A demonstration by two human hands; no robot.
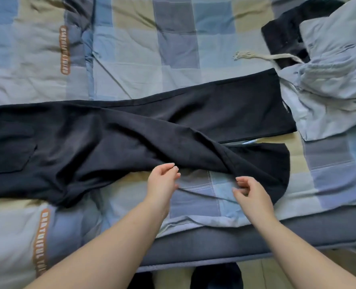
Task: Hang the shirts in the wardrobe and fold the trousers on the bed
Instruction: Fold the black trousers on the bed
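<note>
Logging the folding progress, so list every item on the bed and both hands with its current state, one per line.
black trousers: spread across the bed, unfolded, near leg twisted and rumpled
grey-blue trousers: bunched in a heap, drawstring loose
dark garment: crumpled, partly under the grey-blue heap
checked quilt: wrinkled
left hand: fingers loosely curled, holding nothing
right hand: fingers loosely curled, holding nothing

The trousers (114,140) lie across the middle of the frame on the bed (131,49), legs running right. At upper right a heap of clothes (331,65) touches the leg ends. Both hands sit at lower centre, left hand (162,180) beside right hand (250,192).
</note>
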